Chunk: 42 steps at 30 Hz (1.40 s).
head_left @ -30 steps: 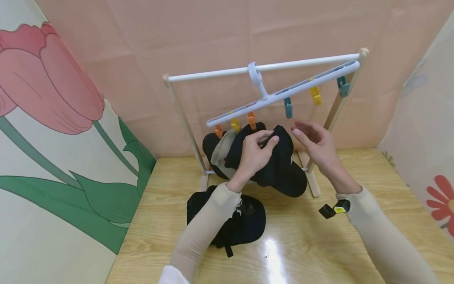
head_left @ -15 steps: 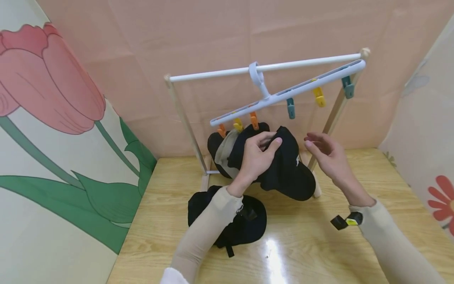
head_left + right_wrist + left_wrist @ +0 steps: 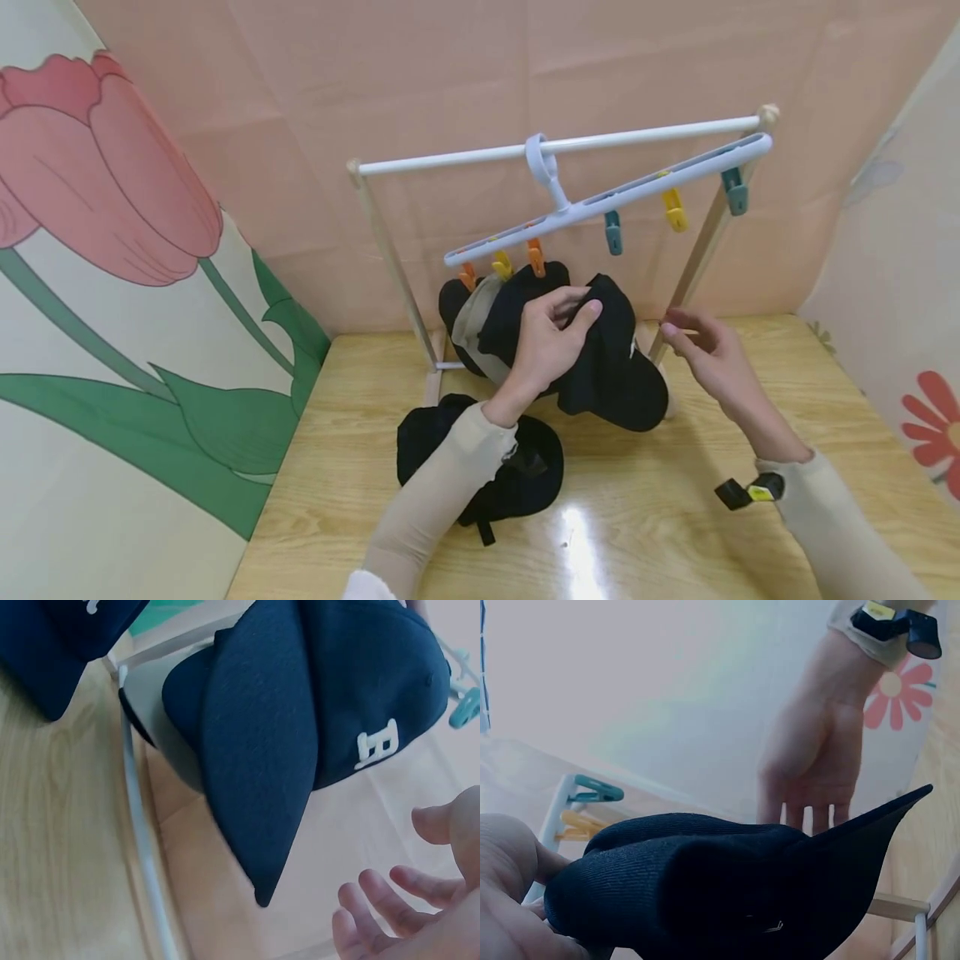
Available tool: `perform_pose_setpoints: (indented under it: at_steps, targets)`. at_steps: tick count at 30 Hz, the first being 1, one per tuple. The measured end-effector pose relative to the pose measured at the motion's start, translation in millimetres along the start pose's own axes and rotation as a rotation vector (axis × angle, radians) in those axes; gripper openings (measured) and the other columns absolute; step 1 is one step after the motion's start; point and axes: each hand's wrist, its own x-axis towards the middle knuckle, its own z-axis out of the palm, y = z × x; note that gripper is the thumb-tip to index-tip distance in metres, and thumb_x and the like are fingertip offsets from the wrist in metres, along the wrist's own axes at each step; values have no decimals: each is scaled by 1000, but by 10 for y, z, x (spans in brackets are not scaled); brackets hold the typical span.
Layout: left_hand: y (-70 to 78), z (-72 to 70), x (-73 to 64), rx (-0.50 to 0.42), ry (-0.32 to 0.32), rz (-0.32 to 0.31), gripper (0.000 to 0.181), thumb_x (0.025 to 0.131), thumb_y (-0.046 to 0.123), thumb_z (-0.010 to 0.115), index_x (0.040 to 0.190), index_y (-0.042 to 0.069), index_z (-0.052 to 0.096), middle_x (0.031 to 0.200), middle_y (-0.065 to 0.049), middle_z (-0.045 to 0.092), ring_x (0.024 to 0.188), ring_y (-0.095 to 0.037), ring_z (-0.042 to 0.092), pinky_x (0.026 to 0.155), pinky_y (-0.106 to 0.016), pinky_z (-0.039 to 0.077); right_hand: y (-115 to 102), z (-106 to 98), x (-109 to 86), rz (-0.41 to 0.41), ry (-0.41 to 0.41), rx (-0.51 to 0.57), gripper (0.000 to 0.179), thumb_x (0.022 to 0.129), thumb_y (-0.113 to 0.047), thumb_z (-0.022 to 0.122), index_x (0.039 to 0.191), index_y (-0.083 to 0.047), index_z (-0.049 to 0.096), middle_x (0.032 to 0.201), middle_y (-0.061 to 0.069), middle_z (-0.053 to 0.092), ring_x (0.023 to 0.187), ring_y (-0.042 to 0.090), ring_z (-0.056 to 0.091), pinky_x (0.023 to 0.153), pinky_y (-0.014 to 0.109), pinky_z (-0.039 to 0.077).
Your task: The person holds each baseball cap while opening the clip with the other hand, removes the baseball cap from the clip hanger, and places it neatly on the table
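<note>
Holding up the dark baseball cap (image 3: 615, 375) by its crown, the left hand (image 3: 551, 337) is pinching the fabric between thumb and fingers, the fingertips partly hidden. The cap is hanging just below the inner teal clothespin (image 3: 613, 237) of the pale blue clip hanger (image 3: 577, 212), apart from it, with its brim pointing down. The right hand (image 3: 712, 358) is hovering beside the brim, its thumb and fingers apart and gripping nothing. Judging by the beige cap (image 3: 471, 321) and its dark neighbours hanging on the left half, this one is probably waiting to be clipped on. Doing that well is likely calling for a firm left pinch close to the edge, so that a flat strip of fabric is standing free for the clothespin. The right fingers are best squeezing the teal clip from outside while the left hand is bearing the weight; pulling downward is risking a swing, since the hanger is hooking over the white rod (image 3: 450, 158) by one ring.
</note>
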Motion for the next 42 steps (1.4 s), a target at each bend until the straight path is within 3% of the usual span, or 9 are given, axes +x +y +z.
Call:
perform_pose_setpoints:
  at_steps: [7, 11, 16, 22, 27, 30, 34, 42]
  targets:
    - [0, 12, -22, -15, 5, -8, 24, 103, 12, 70, 122, -2, 76, 117, -19, 79, 104, -20, 78, 88, -19, 58, 133, -1, -72, -24, -25, 25, 52, 111, -23, 59, 150, 10, 49, 121, -19, 61, 100, -10, 67, 82, 11, 56]
    - [-5, 15, -33, -25, 1, -9, 25, 103, 13, 70, 123, -2, 76, 118, -19, 79, 105, -23, 78, 88, -19, 58, 180, 36, -107, -1, -48, 19, 53, 112, -25, 57, 151, 11, 47, 128, -6, 62, 100, -11, 66, 81, 12, 57]
    - [-10, 21, -34, -22, 3, -5, 26, 104, 13, 70, 125, -1, 75, 120, -18, 79, 107, -21, 77, 90, -20, 58, 258, 74, -140, 56, -124, -2, 57, 114, -28, 54, 155, 10, 44, 145, 29, 56, 99, -14, 61, 80, 13, 57]
    - [-12, 38, -38, -25, 8, -5, 26, 103, 12, 71, 125, -1, 75, 120, -18, 78, 105, -9, 76, 91, -19, 58, 322, 96, -201, 169, -246, -29, 64, 115, -37, 47, 159, 9, 37, 150, 38, 50, 95, -8, 64, 79, 21, 59]
    - [-23, 47, -43, -29, 4, -11, 25, 103, 12, 71, 124, -1, 75, 120, -18, 78, 104, -6, 75, 90, -19, 58, 372, 114, -240, 229, -280, 47, 69, 116, -42, 44, 155, 14, 39, 141, 32, 59, 96, -1, 68, 80, 28, 63]
    - [-29, 53, -44, -24, 3, -18, 26, 103, 12, 71, 125, -1, 76, 121, -16, 79, 105, -8, 76, 90, -20, 58, 408, 121, -271, 268, -285, 114, 69, 115, -42, 45, 150, 18, 43, 125, 17, 69, 94, 3, 71, 79, 30, 64]
    - [-33, 46, -47, -21, -7, -36, 26, 103, 12, 71, 126, 0, 76, 121, -16, 79, 108, -15, 77, 91, -21, 58, 457, 123, -302, 313, -285, 167, 69, 115, -43, 47, 146, 19, 46, 106, -4, 72, 90, 7, 73, 78, 32, 64]
    - [-15, -22, -64, -50, -74, -98, 29, 103, 15, 71, 128, 0, 74, 122, -19, 77, 110, -19, 76, 94, -22, 59, 499, 51, -349, 335, -243, 229, 59, 115, -36, 49, 144, 15, 48, 100, -15, 71, 87, 5, 70, 74, 29, 62]
